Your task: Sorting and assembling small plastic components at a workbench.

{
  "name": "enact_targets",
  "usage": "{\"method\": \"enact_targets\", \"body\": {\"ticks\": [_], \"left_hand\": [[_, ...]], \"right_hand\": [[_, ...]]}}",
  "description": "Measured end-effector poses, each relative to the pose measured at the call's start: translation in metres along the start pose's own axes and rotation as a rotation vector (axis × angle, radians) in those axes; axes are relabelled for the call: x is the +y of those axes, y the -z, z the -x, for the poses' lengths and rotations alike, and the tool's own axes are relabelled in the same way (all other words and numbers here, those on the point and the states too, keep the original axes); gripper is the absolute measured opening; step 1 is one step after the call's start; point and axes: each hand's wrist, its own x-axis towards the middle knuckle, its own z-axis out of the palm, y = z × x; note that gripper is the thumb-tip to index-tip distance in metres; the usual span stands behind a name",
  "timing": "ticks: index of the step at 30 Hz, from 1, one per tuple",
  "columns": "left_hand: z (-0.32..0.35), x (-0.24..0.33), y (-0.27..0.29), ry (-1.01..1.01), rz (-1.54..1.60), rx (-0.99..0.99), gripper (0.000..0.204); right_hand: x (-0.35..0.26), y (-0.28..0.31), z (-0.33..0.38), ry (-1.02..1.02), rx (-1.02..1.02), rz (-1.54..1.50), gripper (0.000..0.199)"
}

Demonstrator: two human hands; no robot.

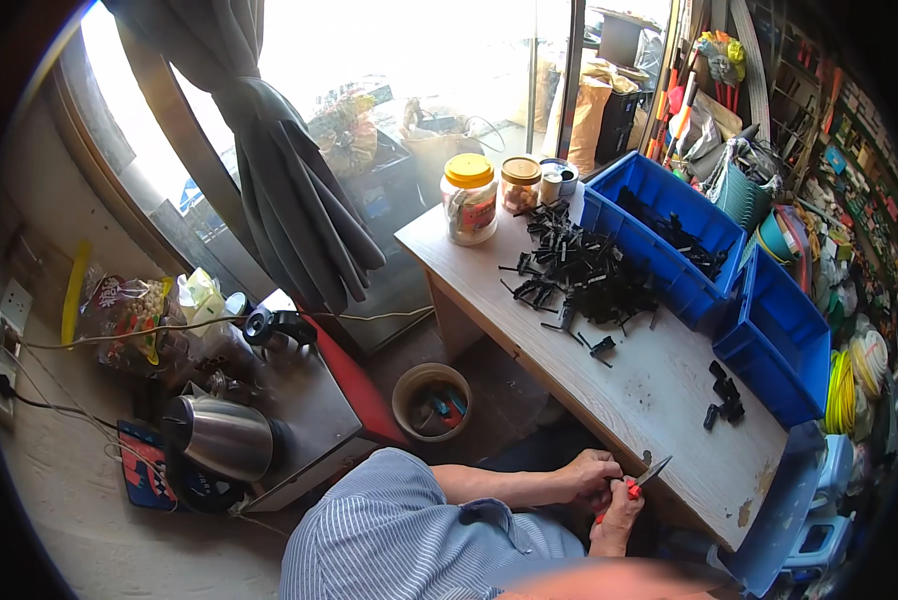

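Close together at the near edge of the desk (569, 385), both my hands are over my lap. My right hand (617, 518) is closed around red-handled scissors (654, 471), whose pointed metal blades angle up and right past the desk edge. Just left of the blades, my left hand (591, 474) has its fingers pinched together; whatever they hold is too small or hidden to make out. Farther back on the desk lies a heap of small black plastic parts (589, 262). A smaller cluster of black pieces (727, 398) rests to the right.
Two blue bins (659, 245) stand along the desk's far right side, one with black parts inside. A yellow-lidded jar (470, 205) and a brown-lidded jar (521, 187) are at the back corner. A bucket (431, 400) sits on the floor; a metal kettle (224, 437) stands left.
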Motion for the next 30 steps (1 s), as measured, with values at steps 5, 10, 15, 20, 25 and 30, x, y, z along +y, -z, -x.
{"method": "enact_targets", "body": {"ticks": [5,10,15,20,25,30], "left_hand": [[0.008,0.014,0.006,-0.127,-0.163,-0.161,0.024],[0.016,0.026,0.022,-0.322,-0.398,-0.31,0.034],[0.027,0.031,0.031,-0.415,-0.449,-0.482,0.048],[0.022,0.03,0.041,-0.668,-0.571,-0.576,0.052],[0.025,0.033,0.035,-0.932,-0.884,-0.432,0.047],[0.027,0.031,0.024,-1.095,-0.936,-0.344,0.035]], "right_hand": [[0.021,0.019,-0.019,0.07,-0.031,-0.113,0.021],[0.007,0.003,-0.019,0.137,0.1,-0.253,0.011],[0.005,0.01,-0.024,0.081,0.019,-0.274,0.018],[0.008,0.009,-0.024,0.055,-0.008,-0.273,0.015],[0.014,0.011,-0.028,0.052,-0.027,-0.274,0.019],[0.01,0.007,-0.025,0.063,0.033,-0.26,0.022]]}}
